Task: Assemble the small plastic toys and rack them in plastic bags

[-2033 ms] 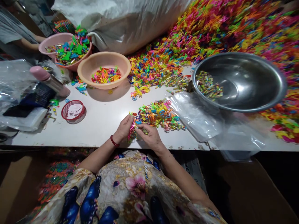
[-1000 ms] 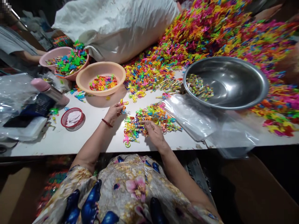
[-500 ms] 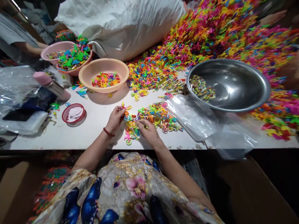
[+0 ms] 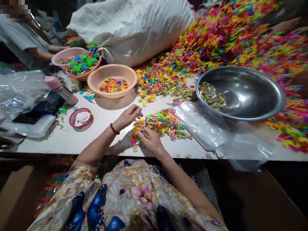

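A small heap of bright plastic pieces (image 4: 163,123) lies on the white table (image 4: 96,134) in front of me. My left hand (image 4: 128,116), with a red bead bracelet at the wrist, hovers over the heap's left edge, fingers spread and holding nothing I can see. My right hand (image 4: 151,140) rests on the heap's near left corner, its fingertips pinching among the pieces there; what it grips is partly hidden by the fingers.
A peach bowl (image 4: 115,81) and a pink bowl (image 4: 77,62) hold coloured pieces. A steel basin (image 4: 240,93) stands right, clear plastic bags (image 4: 204,126) below it. A huge pile of pieces (image 4: 228,41), a white sack (image 4: 134,25), a small red basket (image 4: 81,118), and another person's arm (image 4: 40,51) lie around.
My left hand held a small piece up to the left of the heap, then came back over it with fingers spread. My right hand stayed on the heap's near corner.
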Available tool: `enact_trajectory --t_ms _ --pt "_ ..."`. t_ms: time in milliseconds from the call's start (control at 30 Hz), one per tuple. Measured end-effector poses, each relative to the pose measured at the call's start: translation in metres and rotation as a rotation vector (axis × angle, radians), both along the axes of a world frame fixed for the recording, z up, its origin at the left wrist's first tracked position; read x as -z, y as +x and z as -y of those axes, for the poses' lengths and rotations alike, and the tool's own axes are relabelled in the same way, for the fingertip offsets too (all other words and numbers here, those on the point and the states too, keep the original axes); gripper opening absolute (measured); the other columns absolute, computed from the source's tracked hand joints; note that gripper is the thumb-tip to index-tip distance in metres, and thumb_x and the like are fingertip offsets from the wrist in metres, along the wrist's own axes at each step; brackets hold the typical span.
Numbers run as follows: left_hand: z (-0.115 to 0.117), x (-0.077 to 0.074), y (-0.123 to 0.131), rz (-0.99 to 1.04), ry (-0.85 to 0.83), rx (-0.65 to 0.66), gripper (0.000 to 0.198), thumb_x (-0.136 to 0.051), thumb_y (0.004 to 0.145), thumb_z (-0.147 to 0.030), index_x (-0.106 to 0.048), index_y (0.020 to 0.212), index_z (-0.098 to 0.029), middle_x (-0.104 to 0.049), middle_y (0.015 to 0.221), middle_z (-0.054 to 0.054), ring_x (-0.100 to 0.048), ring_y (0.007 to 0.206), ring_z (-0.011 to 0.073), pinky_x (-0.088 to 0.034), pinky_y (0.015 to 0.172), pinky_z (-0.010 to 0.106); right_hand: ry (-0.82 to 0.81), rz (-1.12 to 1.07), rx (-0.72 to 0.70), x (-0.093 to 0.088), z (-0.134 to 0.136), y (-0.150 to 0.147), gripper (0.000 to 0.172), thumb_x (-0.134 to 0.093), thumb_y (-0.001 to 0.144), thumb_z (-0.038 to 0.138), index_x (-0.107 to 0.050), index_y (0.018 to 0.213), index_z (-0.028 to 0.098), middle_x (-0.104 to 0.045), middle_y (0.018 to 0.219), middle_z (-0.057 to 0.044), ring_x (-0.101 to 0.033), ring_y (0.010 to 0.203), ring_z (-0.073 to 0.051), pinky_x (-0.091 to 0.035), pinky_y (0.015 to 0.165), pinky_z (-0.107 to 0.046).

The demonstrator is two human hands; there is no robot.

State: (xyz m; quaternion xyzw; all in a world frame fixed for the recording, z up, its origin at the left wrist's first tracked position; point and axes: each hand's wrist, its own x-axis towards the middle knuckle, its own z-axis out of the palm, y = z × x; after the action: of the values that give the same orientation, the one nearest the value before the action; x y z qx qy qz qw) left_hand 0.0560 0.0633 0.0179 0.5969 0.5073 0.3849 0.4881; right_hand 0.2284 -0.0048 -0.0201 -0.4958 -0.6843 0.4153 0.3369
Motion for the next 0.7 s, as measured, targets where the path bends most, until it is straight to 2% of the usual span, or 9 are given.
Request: enact_trajectory --t_ms 133,233,333,400,500,533,600,667,700 --pt "0.001 0.008 0.003 0.058 -0.022 0.126 0.041 -0.069 0.084 -0.054 -0.067 0.100 -0.016 -0.070 0.095 0.006 -0.061 0.084 0.0152 -0.047 0.075 0.027 -0.032 -0.040 0.058 -0.002 -0.001 0.003 0.031 -0.057 0.089 0.048 -0.058 0.074 0.020 -0.055 0.067 0.002 -0.046 0.062 -0.013 -0.033 0.061 -0.027" --pt "0.008 0.019 0.003 0.063 0.067 0.189 0.035 -0.077 0.078 -0.047 -0.072 0.095 -0.017 -0.069 0.095 0.007 -0.062 0.086 0.0168 -0.049 0.079 0.030 -0.050 -0.046 0.041 0.000 -0.003 0.007 0.035 -0.058 0.087 0.049 -0.052 0.066 0.021 -0.049 0.062 0.003 -0.044 0.061 -0.013 -0.032 0.060 -0.027" --pt "0.015 0.024 -0.001 -0.016 0.333 0.124 0.027 -0.075 0.082 -0.044 -0.075 0.094 -0.020 -0.070 0.102 0.009 -0.063 0.094 0.0197 -0.050 0.083 0.033 -0.097 -0.103 0.004 0.005 -0.004 0.008 0.039 -0.060 0.085 0.052 -0.052 0.064 0.021 -0.049 0.062 0.003 -0.043 0.062 -0.013 -0.033 0.060 -0.027" --pt "0.021 0.026 -0.006 -0.083 0.529 0.141 0.023 -0.072 0.085 -0.043 -0.076 0.096 -0.023 -0.071 0.103 0.010 -0.064 0.098 0.0216 -0.050 0.089 0.038 -0.166 -0.171 -0.024 0.009 -0.005 0.006 0.042 -0.061 0.083 0.056 -0.052 0.063 0.021 -0.046 0.059 0.004 -0.040 0.058 -0.012 -0.030 0.056 -0.026" --pt "0.039 0.033 -0.007 -0.149 0.722 0.178 0.019 -0.072 0.085 -0.038 -0.076 0.100 -0.027 -0.074 0.098 0.009 -0.064 0.097 0.0232 -0.050 0.092 0.043 -0.419 -0.371 -0.065 0.016 -0.008 0.003 0.045 -0.065 0.078 0.064 -0.053 0.068 0.021 -0.043 0.054 0.006 -0.032 0.048 -0.009 -0.023 0.048 -0.025" --pt "0.044 0.035 -0.007 -0.131 0.738 0.110 0.019 -0.073 0.085 -0.037 -0.075 0.100 -0.027 -0.074 0.096 0.009 -0.065 0.096 0.0230 -0.050 0.090 0.043 -0.500 -0.444 -0.064 0.017 -0.009 0.002 0.047 -0.066 0.076 0.066 -0.053 0.070 0.021 -0.044 0.055 0.007 -0.030 0.046 -0.008 -0.021 0.046 -0.025" --pt "0.048 0.038 -0.006 -0.001 0.670 -0.158 0.019 -0.074 0.084 -0.036 -0.074 0.100 -0.024 -0.073 0.092 0.007 -0.065 0.089 0.0201 -0.052 0.082 0.038 -0.563 -0.531 -0.027 0.020 -0.010 0.000 0.049 -0.069 0.074 0.068 -0.053 0.071 0.021 -0.045 0.056 0.007 -0.029 0.044 -0.007 -0.020 0.044 -0.024" --pt "0.033 0.031 -0.014 0.187 0.535 -0.423 0.022 -0.075 0.084 -0.039 -0.071 0.096 -0.022 -0.070 0.085 0.004 -0.062 0.075 0.0149 -0.051 0.071 0.032 -0.507 -0.510 0.023 0.022 -0.010 0.000 0.049 -0.072 0.073 0.067 -0.055 0.071 0.021 -0.044 0.054 0.007 -0.031 0.045 -0.008 -0.022 0.044 -0.024" --pt "0.018 0.024 -0.022 0.275 0.475 -0.499 0.024 -0.076 0.083 -0.042 -0.070 0.095 -0.022 -0.067 0.082 0.002 -0.059 0.068 0.0124 -0.049 0.066 0.029 -0.463 -0.477 0.040 0.022 -0.010 -0.001 0.048 -0.072 0.073 0.066 -0.056 0.070 0.021 -0.043 0.053 0.007 -0.033 0.046 -0.008 -0.024 0.044 -0.024"
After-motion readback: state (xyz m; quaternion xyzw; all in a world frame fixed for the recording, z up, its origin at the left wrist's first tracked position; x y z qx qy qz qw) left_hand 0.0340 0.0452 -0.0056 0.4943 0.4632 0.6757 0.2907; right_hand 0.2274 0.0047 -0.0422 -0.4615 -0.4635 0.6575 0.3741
